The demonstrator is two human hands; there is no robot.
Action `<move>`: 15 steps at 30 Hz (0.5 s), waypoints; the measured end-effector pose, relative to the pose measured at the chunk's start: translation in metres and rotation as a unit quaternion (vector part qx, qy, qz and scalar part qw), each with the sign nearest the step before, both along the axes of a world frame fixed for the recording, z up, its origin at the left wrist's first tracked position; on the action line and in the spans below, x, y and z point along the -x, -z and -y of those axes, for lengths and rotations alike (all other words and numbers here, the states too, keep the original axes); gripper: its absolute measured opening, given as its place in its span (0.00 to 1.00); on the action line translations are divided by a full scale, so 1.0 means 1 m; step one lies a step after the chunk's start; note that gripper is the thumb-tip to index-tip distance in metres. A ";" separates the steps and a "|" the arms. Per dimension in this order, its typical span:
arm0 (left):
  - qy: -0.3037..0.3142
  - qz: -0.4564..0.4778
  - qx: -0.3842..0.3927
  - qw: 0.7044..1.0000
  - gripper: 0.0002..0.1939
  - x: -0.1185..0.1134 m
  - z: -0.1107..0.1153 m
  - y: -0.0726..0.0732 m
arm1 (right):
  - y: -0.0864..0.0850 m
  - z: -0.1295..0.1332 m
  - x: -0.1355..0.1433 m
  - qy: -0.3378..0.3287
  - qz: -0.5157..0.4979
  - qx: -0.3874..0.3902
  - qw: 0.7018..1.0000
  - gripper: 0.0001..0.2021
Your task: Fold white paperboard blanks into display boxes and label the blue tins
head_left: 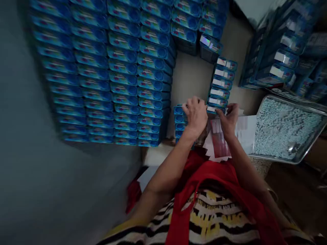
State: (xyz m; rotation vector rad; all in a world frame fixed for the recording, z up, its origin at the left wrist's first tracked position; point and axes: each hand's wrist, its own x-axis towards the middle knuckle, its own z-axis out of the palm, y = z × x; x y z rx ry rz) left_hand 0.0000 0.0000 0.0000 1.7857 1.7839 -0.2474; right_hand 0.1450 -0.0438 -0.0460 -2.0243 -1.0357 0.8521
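Note:
My left hand (pixel 196 115) is curled with its knuckles up, between a short row of blue boxes (pixel 179 119) and the nearest box of a labelled row. What its fingers hold, if anything, is hidden. My right hand (pixel 229 119) has its thumb and bent fingers at the right end of that nearest blue box (pixel 211 109), gripping it. The labelled row (pixel 220 83) runs away from me, each box with a white sticker on its narrow face. Under my right wrist lie pink and white sticker sheets (pixel 219 140).
A large block of stacked blue boxes (pixel 125 69) fills the left side. More labelled boxes (pixel 283 58) are stacked at the right. A metal tray (pixel 258 114) of pale blue-green granules stands at the right, with a shiny metal object (pixel 292 148) in it.

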 end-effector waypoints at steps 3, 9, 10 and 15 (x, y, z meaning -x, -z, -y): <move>-0.011 -0.032 -0.006 0.999 0.21 -0.014 0.003 0.008 | 0.007 0.000 0.010 0.009 -0.018 -0.012 1.000 0.21; 0.045 -0.008 0.004 0.999 0.20 -0.001 -0.013 0.020 | 0.016 0.000 -0.012 0.034 -0.162 0.049 0.985 0.32; 0.046 0.004 0.009 0.999 0.19 0.006 -0.021 0.023 | 0.017 -0.003 -0.020 0.019 -0.210 0.059 0.976 0.34; -0.157 0.237 -0.005 0.959 0.20 0.008 -0.068 0.052 | 0.025 -0.035 -0.041 -0.020 -0.321 -0.007 0.947 0.44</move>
